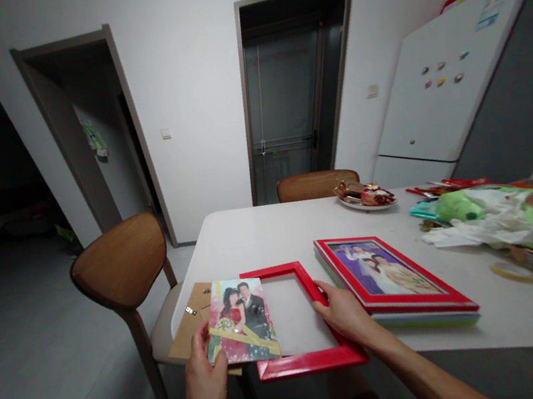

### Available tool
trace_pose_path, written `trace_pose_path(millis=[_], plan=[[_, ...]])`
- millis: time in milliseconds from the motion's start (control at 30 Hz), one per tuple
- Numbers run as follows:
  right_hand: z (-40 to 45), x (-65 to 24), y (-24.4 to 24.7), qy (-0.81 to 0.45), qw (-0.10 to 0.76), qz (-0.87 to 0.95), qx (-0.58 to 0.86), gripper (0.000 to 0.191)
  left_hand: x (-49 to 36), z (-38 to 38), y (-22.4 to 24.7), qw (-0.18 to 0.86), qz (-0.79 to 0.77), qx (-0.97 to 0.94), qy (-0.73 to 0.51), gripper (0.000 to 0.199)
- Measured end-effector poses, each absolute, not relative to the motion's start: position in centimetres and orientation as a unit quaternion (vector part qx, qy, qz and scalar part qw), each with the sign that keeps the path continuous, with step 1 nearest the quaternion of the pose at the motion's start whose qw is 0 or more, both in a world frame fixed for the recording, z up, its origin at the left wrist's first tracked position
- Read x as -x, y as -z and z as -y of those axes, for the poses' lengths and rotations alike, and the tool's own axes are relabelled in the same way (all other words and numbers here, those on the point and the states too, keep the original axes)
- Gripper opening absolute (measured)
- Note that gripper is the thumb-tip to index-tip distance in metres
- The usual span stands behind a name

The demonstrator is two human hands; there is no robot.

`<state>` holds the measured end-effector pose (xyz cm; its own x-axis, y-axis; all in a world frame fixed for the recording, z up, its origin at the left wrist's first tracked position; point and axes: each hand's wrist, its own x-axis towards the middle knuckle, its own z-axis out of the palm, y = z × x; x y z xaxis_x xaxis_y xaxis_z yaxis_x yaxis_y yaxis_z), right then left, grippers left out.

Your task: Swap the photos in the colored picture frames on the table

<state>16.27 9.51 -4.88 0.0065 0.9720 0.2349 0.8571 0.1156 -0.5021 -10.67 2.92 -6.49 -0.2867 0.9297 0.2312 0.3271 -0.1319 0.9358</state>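
Note:
Between the thumb and fingers of my left hand (206, 365) is a photo print (241, 318) of a couple, held by its lower left edge. Behind the print lies a brown backing board (186, 333) with a small metal clip, on the table's left corner. My right hand (342, 309) grips the right side of a red picture frame (312, 362) whose middle is open to the white tabletop. The print overlaps the frame's left side and hides it. Just right of my right hand sits a stack of frames, topped by a red-framed wedding picture (383, 268).
The white table (262, 237) has a plate (368, 203) of items at its back. Plastic bags and wrappings (491, 211) crowd the right side. Wooden chairs stand at the left (126, 269) and the far side (317, 184). A fridge (448, 69) is at the back right.

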Motion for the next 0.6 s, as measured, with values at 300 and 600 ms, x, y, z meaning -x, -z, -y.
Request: trace_pose_path(millis=[300,600], plan=[[-9.1,-16.1,4.9,-0.055,0.212,0.723,0.655,0.038,9.9,-2.2,4.7,0.193,-0.622,-0.599,-0.467,0.045],[-8.8,-15.9,4.7,-0.023,0.224,0.737,0.637,0.037,10.0,-2.4,5.6,0.173,-0.609,-0.623,-0.459,0.044]])
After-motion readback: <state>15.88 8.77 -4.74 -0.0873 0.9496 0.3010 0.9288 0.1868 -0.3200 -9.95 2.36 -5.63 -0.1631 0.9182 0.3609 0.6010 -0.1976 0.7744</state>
